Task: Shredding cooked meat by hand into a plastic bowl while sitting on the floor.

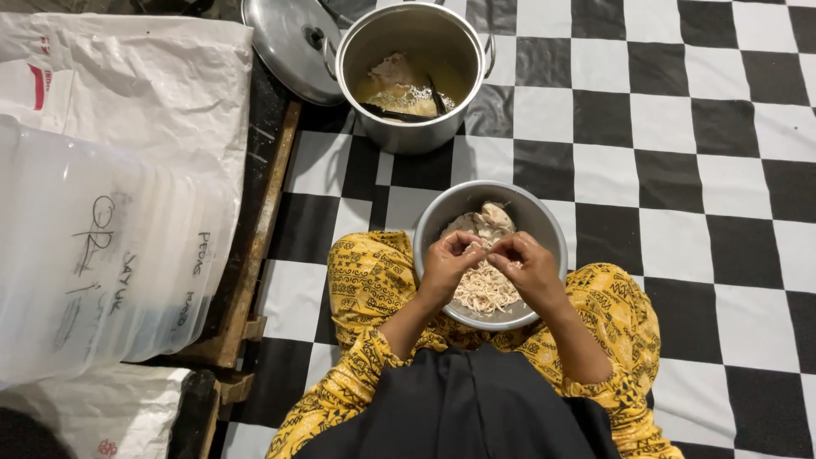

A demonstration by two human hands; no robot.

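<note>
The one camera sits on my head and looks straight down. It sees my lap close up, with my hands over the bowl near the middle. Farther up the picture, past my knees, is the pot on the checked floor. A bag lies far left.

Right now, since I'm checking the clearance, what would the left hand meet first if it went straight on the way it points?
Probably the right hand: the left hand points at it, fingertips seemingly touching above the metal bowl.
</note>
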